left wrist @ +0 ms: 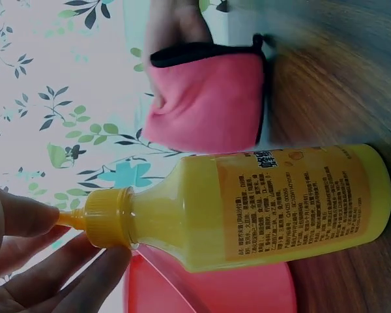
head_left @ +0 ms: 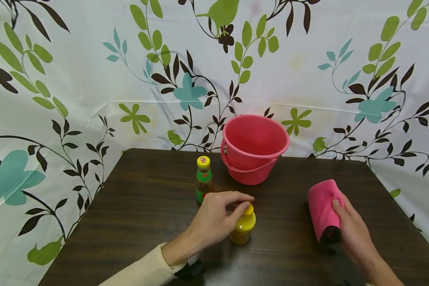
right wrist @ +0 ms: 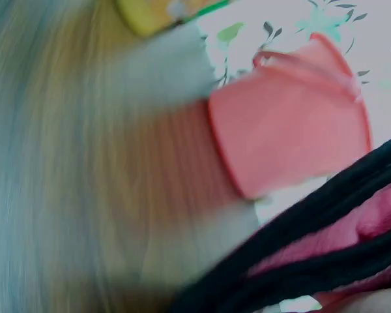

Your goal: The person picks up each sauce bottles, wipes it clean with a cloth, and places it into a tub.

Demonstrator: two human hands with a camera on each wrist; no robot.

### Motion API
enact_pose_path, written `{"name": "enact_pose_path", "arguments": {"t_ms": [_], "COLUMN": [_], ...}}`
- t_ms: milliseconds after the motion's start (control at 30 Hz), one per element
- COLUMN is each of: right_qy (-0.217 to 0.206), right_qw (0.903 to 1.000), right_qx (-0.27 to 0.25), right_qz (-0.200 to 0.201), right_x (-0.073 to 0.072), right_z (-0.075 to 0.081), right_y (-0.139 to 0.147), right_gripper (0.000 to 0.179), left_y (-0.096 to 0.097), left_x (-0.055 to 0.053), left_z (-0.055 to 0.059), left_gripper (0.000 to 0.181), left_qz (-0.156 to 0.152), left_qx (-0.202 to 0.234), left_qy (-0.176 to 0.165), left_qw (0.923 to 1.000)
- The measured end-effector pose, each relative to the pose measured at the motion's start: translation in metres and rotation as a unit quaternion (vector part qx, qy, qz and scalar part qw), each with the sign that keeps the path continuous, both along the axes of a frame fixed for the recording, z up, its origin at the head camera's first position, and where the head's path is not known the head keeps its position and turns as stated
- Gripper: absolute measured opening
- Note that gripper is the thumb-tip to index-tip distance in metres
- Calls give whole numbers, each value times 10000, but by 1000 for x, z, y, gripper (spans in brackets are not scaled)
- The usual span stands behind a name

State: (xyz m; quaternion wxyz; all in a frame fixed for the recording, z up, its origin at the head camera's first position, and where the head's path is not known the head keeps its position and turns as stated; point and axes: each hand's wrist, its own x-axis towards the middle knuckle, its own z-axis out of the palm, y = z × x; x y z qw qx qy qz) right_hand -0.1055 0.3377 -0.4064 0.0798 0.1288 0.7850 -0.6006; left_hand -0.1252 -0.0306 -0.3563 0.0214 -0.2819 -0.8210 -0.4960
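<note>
A yellow squeeze bottle (head_left: 242, 229) with a yellow nozzle cap stands upright on the table. My left hand (head_left: 219, 214) pinches the bottle's nozzle (left wrist: 73, 219) from above between thumb and fingers. In the left wrist view, the bottle's printed label (left wrist: 293, 202) faces the camera. Over the right part of the table, my right hand (head_left: 354, 230) grips a pink folded cloth (head_left: 323, 208) with black edging, thumb on its near face. The same cloth (right wrist: 339, 241) fills the lower right corner of the right wrist view.
A pink bucket (head_left: 254, 159) with its handle hanging down stands at the back of the dark wooden table (head_left: 150, 190). Left of it is a glass bottle (head_left: 204, 180) with a yellow lid and green label. A leaf-patterned sheet (head_left: 93, 79) hangs behind.
</note>
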Motion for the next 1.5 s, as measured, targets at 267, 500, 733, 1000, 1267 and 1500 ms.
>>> {"name": "enact_pose_path", "arguments": {"t_ms": [267, 500, 733, 1000, 1267, 1500], "right_qy": [755, 736, 777, 604, 1033, 1181], "right_qw": [9820, 9902, 9954, 9920, 9838, 9816], "right_qx": [-1727, -1182, -548, -977, -1065, -970], "right_qz": [99, 40, 104, 527, 1006, 1140], "right_x": [5, 12, 25, 33, 31, 27], "right_z": [6, 17, 25, 28, 24, 21], "right_y": [-27, -63, -107, -158, -182, -189], "right_gripper": [63, 58, 46, 48, 55, 55], "left_y": [-4, -3, 2, 2, 1, 2], "left_x": [3, 1, 2, 2, 1, 0], "left_z": [-3, -5, -7, -10, -10, -10], "left_gripper": [18, 14, 13, 12, 14, 13], "left_qz": [63, -67, -73, 52, 98, 130], "left_qx": [260, 371, 450, 404, 334, 302], "left_qy": [731, 1169, 1353, 1480, 1377, 1377], "left_qw": [9970, 9924, 9897, 9882, 9899, 9899]}}
